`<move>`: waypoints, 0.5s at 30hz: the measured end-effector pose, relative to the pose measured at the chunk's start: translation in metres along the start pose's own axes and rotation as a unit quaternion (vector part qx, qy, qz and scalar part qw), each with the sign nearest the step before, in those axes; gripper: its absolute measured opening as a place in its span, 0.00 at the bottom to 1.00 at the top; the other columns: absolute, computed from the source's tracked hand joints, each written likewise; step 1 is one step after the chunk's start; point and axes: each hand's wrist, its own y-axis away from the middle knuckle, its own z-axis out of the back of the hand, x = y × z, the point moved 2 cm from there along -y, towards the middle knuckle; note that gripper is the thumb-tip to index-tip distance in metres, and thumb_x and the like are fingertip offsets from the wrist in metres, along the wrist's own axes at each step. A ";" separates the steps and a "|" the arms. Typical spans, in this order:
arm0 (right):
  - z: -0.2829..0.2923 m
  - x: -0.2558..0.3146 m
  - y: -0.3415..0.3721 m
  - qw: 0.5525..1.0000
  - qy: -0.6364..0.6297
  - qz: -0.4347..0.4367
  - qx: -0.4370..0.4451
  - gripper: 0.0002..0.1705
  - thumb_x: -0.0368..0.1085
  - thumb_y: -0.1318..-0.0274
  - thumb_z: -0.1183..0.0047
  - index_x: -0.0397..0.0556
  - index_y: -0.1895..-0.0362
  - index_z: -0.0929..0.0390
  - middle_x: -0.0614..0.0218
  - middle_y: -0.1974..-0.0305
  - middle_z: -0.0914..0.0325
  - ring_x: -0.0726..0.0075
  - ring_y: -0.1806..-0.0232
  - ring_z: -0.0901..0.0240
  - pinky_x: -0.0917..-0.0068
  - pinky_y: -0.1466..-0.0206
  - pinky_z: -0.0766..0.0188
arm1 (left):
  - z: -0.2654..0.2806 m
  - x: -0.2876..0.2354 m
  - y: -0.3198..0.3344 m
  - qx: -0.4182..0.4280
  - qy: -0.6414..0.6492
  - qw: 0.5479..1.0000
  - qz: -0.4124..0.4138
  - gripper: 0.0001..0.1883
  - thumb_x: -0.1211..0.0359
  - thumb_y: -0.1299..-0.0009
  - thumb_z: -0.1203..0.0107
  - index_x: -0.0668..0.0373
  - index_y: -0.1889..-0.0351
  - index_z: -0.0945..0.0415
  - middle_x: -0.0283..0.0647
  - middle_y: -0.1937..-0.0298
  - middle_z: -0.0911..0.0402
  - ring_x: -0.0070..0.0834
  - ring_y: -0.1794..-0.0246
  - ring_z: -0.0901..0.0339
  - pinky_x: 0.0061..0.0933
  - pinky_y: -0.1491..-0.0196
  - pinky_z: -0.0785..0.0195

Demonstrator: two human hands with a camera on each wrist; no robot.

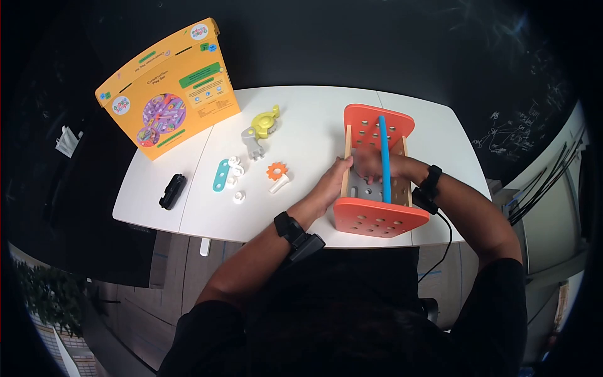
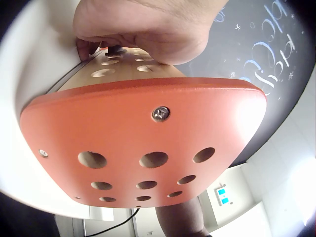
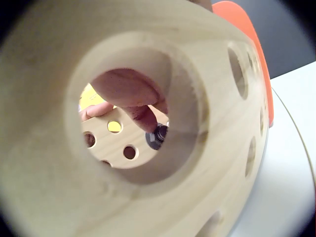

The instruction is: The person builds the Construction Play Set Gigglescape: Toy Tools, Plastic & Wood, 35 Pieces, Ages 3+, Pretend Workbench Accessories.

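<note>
A toolbox with orange end panels (image 1: 381, 218), pierced wooden sides and a blue bar handle (image 1: 385, 163) stands on the table. At its left wooden side (image 1: 346, 169), my left hand (image 1: 328, 188) grips the edge. In the left wrist view that hand (image 2: 143, 24) arches over the pierced wood, with a dark piece (image 2: 116, 50) near its fingers. My right hand (image 1: 369, 164) reaches inside the box, blurred. Through a hole in the right side, the right wrist view shows its fingers (image 3: 143, 118) pinching a dark grey round piece (image 3: 157, 137) against the opposite wall.
On the white table (image 1: 295, 217) lie an orange gear (image 1: 277, 170), a white bolt (image 1: 279, 184), a teal strip (image 1: 221, 175), several small white parts, a yellow-and-grey toy piece (image 1: 265, 122) and a black object (image 1: 173, 191). A yellow box (image 1: 204, 103) stands at the back left.
</note>
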 end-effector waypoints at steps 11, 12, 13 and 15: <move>-0.002 0.007 0.005 0.999 0.023 0.028 0.001 0.21 0.52 0.22 0.61 0.48 0.46 0.31 0.66 0.60 0.22 0.71 0.61 0.21 0.66 0.56 0.23 | -0.005 -0.006 0.006 -0.006 0.009 1.000 0.005 0.30 0.41 0.17 0.62 0.57 0.35 0.33 0.40 0.43 0.25 0.26 0.40 0.24 0.34 0.36 0.30; 0.001 0.001 -0.001 0.999 0.023 0.028 0.001 0.21 0.52 0.22 0.61 0.48 0.46 0.31 0.66 0.60 0.22 0.71 0.61 0.21 0.66 0.56 0.23 | -0.004 -0.006 0.006 -0.001 0.005 1.000 -0.001 0.31 0.40 0.18 0.61 0.57 0.36 0.33 0.41 0.43 0.25 0.26 0.39 0.24 0.34 0.36 0.30; 0.002 0.002 -0.004 0.999 0.014 0.026 0.021 0.20 0.51 0.25 0.57 0.48 0.45 0.32 0.65 0.59 0.22 0.71 0.61 0.21 0.66 0.55 0.23 | -0.005 -0.007 0.007 -0.001 0.005 1.000 -0.001 0.31 0.40 0.18 0.61 0.57 0.36 0.33 0.41 0.43 0.25 0.26 0.39 0.24 0.34 0.36 0.30; 0.002 -0.001 -0.005 0.999 0.005 0.025 0.041 0.21 0.50 0.28 0.53 0.49 0.43 0.34 0.65 0.59 0.22 0.70 0.60 0.21 0.66 0.55 0.23 | -0.006 -0.008 0.007 0.003 0.010 1.000 -0.002 0.31 0.40 0.18 0.61 0.57 0.35 0.34 0.41 0.42 0.25 0.26 0.39 0.25 0.34 0.35 0.31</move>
